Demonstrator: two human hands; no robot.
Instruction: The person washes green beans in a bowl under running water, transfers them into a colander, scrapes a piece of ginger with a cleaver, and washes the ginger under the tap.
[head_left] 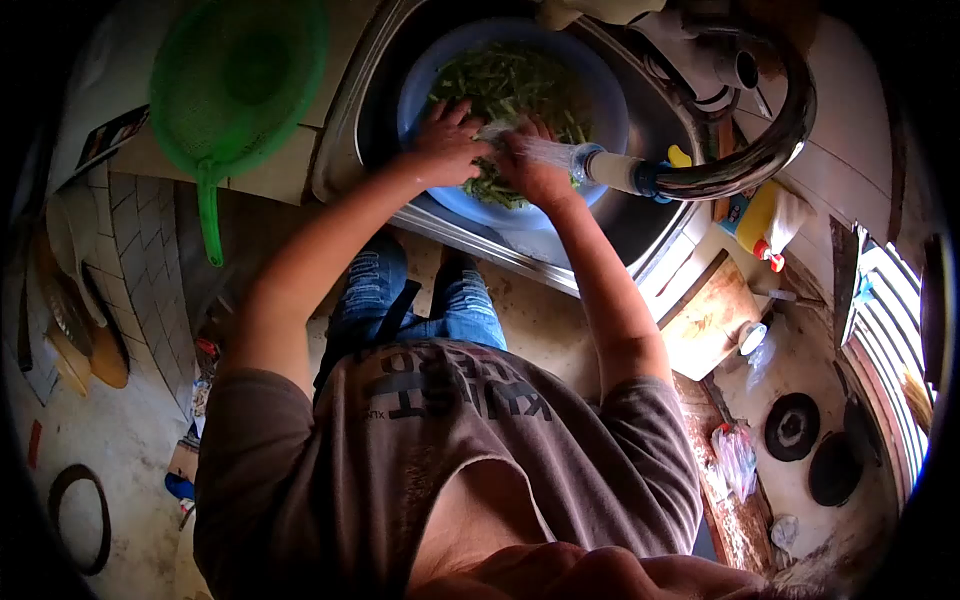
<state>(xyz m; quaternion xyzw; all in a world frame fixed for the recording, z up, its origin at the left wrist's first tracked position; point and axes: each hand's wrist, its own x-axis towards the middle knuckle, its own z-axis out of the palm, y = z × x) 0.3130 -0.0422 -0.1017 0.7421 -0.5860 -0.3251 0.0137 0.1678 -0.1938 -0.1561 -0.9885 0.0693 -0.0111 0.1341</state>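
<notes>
A blue basin point(612, 110) stands in the metal sink point(340, 150), with cut green vegetables point(500, 75) in it. My left hand point(447, 143) is over the left part of the vegetables, fingers spread and nothing seen in its grip. Close to its right, my right hand point(538, 165) reaches into the basin, its fingers partly hidden by water and vegetables. Water runs from the faucet point(615, 170) onto the right hand and between both hands.
A green strainer point(240, 90) with a handle lies on the counter left of the sink. Right of the sink are a yellow bottle point(762, 215), a wooden board point(712, 315) and a plastic bag point(735, 460). The curved faucet pipe point(790, 130) arches over the sink's right side.
</notes>
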